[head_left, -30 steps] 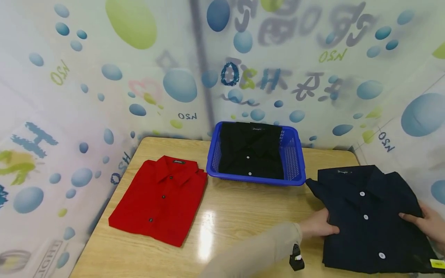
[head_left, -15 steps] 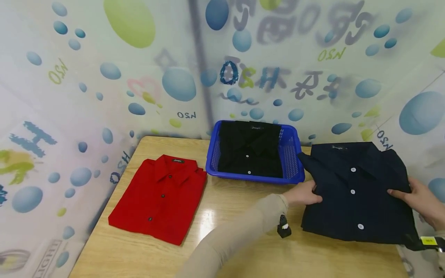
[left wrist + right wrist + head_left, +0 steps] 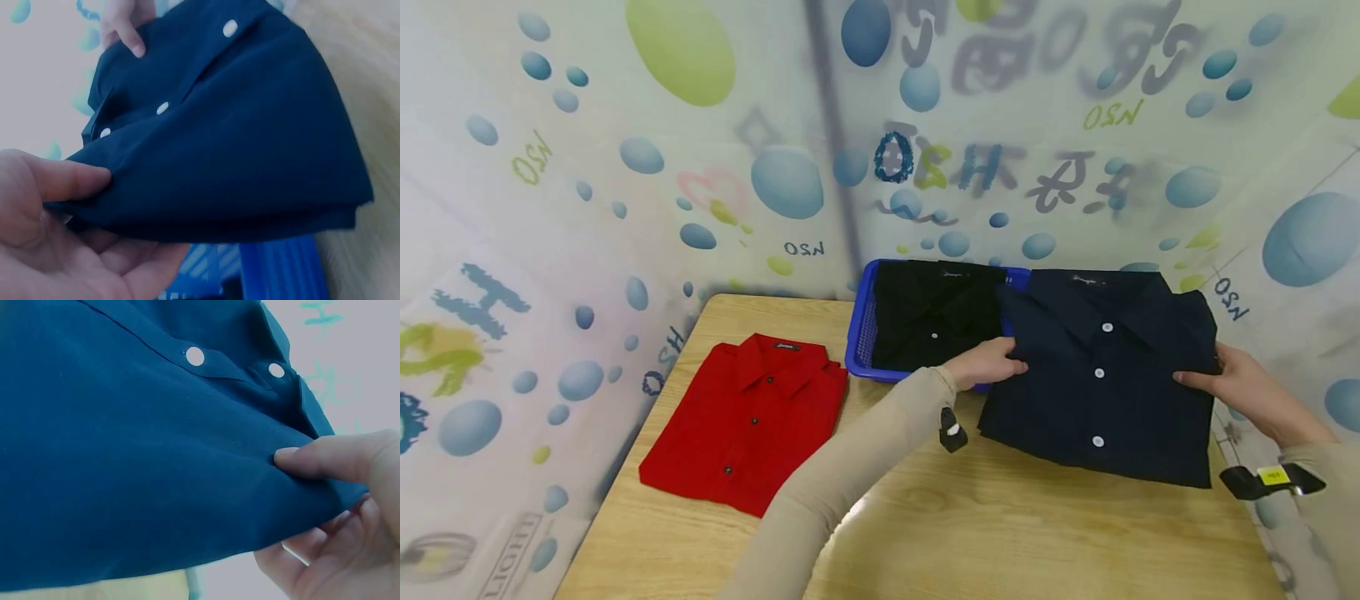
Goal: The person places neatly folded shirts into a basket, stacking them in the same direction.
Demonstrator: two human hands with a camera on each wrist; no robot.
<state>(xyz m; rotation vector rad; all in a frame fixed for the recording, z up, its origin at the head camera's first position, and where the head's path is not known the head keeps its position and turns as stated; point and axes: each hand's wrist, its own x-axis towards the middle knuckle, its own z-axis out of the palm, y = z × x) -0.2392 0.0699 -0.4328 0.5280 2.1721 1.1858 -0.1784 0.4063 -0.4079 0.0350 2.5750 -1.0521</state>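
Note:
A folded navy shirt point(image 3: 1060, 392) with white buttons is held up between both hands, its collar toward the back wall. My left hand point(image 3: 988, 364) grips its left side, thumb on top and fingers beneath. On the opposite side my right hand point(image 3: 1251, 387) pinches the edge the same way. The shirt overlaps the right part of the blue basket point(image 3: 861, 333) in the head view, hiding much of it. Inside the basket lies a folded black shirt point(image 3: 917, 325). In the left wrist view, blue basket wall point(image 3: 284, 269) shows below the navy shirt point(image 3: 250, 144).
A folded red shirt point(image 3: 741, 425) with dark buttons lies on the left of the wooden table point(image 3: 1000, 533). Behind the table rises a white wall point(image 3: 1037, 200) printed with blue and green ovals.
Both hands have carried the navy shirt from the front right up and leftward, so it now overlaps the basket's right part. The red and black shirts stay where they were.

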